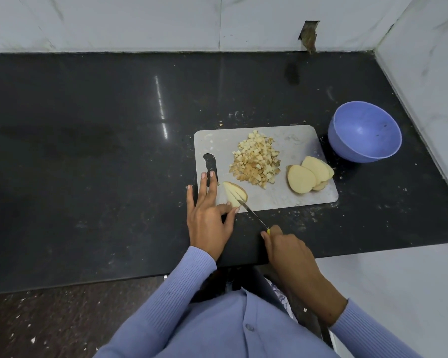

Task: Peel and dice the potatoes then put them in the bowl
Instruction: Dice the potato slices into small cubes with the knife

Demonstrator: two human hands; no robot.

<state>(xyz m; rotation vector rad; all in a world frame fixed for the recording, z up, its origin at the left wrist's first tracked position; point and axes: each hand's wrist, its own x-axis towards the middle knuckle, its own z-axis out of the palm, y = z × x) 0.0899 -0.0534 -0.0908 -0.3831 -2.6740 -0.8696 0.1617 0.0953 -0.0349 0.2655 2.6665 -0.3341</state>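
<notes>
I'm mid-dicing: my left hand (207, 215) pins a potato slice (234, 193) at the board's (295, 146) near-left corner, fingers straight, while my right hand (286, 248) grips the knife (252, 214). Next, crosswise cuts; the bowl (364, 131) waits far right.

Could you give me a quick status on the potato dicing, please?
Left hand steadies potato slice on board; right hand grips knife, cutting strips. Diced pile and slices wait. Bowl empty, path open.

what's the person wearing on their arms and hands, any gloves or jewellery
Both arms are in long, ribbed lavender-blue knit sleeves ending at the wrists. The left hand and right hand are bare: no gloves, and no rings or watch are visible.
</notes>
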